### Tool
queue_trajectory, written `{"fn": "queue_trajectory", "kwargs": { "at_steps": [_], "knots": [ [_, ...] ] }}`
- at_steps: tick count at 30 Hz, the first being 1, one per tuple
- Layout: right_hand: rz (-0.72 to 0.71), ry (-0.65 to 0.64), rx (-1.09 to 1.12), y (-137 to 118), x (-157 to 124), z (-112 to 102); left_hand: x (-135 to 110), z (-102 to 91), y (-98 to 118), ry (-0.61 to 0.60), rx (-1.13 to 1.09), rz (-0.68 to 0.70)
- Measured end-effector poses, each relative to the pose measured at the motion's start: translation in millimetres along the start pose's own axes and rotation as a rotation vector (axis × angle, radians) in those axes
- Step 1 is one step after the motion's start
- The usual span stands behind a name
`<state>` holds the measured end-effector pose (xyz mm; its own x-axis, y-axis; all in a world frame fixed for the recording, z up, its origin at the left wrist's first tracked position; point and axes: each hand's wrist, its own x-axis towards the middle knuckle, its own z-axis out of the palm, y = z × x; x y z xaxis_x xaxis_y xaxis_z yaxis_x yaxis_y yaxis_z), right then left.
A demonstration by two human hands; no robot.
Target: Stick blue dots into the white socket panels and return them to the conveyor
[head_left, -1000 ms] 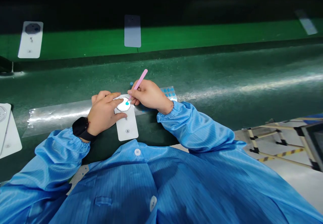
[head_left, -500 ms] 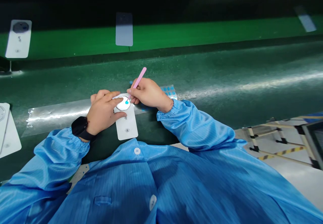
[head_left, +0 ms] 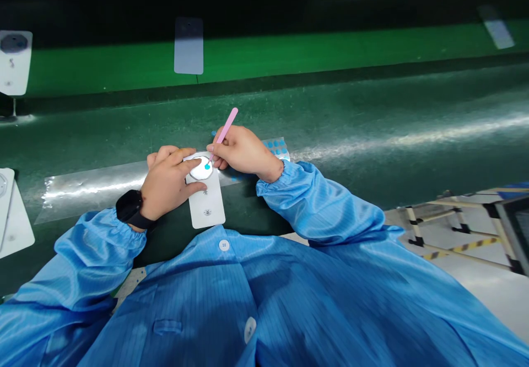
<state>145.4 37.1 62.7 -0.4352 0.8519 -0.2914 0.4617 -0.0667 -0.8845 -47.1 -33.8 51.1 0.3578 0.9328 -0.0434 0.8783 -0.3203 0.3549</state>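
Observation:
A white phone back cover (head_left: 206, 204) with an octagonal ring near its far end lies on the dark green bench before me. My left hand (head_left: 168, 182) rests on its left side, fingers spread, index finger and thumb touching the cover. Pinched in my right hand (head_left: 238, 151) is a pair of pink tweezers (head_left: 227, 126), slanting down to the cover. Its tip meets a small blue round sticker (head_left: 207, 166) inside the octagon; whether the tweezers still grip it, I cannot tell. Behind my right wrist shows a clear sheet of blue round stickers (head_left: 278, 147).
Beyond the bench runs a green conveyor belt (head_left: 289, 53) carrying a white cover (head_left: 16, 66) at left, a greyish panel (head_left: 189, 46) and another panel (head_left: 498, 28) at right. More white covers (head_left: 19, 218) lie at the bench's left. A pipe-framed rack (head_left: 458, 229) stands at right.
The panels on the conveyor have shifted left. My hands, the tweezers and the blue sticker keep nearly the same places on the cover.

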Motion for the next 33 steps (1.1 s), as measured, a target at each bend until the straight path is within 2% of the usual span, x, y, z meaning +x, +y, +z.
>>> {"fn": "queue_trajectory", "kwargs": {
  "at_steps": [8,33],
  "knots": [
    [0.031,-0.019,0.089,-0.4,0.9,-0.7,-0.7,0.1,-0.4,0.004,-0.012,0.0],
    [-0.006,-0.035,0.013,1.2,1.6,-1.9,-1.3,1.9,-0.5,0.009,0.029,0.009]
  ]
}}
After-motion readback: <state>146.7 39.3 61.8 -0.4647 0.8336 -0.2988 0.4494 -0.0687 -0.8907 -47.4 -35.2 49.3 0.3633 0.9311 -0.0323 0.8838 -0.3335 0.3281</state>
